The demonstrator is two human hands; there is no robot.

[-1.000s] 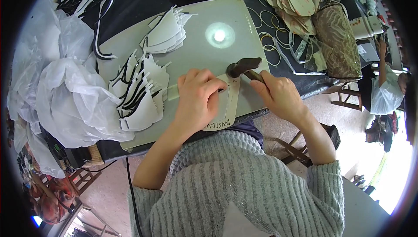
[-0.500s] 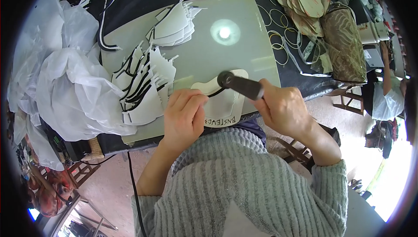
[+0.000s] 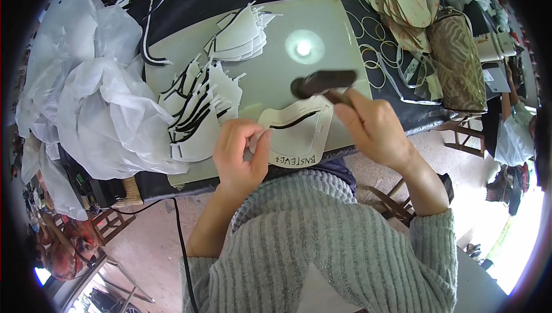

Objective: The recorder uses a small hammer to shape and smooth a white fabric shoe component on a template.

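Observation:
My right hand (image 3: 376,129) grips a hammer (image 3: 325,83) by its handle; the dark head is raised over the board and slightly blurred. Below it lies a cream, curved template (image 3: 296,159) with handwriting along its near edge. On the template rests a white cut piece (image 3: 293,135), with a black piping strip (image 3: 296,121) running along its curved upper edge. My left hand (image 3: 240,155) is at the left edge of the piece, thumb and curled fingers closed close to the end of the strip. The fingertips partly hide that edge.
A pale board (image 3: 270,83) carries two stacks of white pieces with black edging (image 3: 204,109). Crumpled plastic bags (image 3: 109,117) lie to the left. At the right are cream cut pieces (image 3: 405,5), thin loops and a patterned roll (image 3: 457,63). Another person's arm shows at the far right.
The hammer has lifted off the strip and swung up, its head now level above the board. My left hand has loosened and turned slightly, showing more of the strip.

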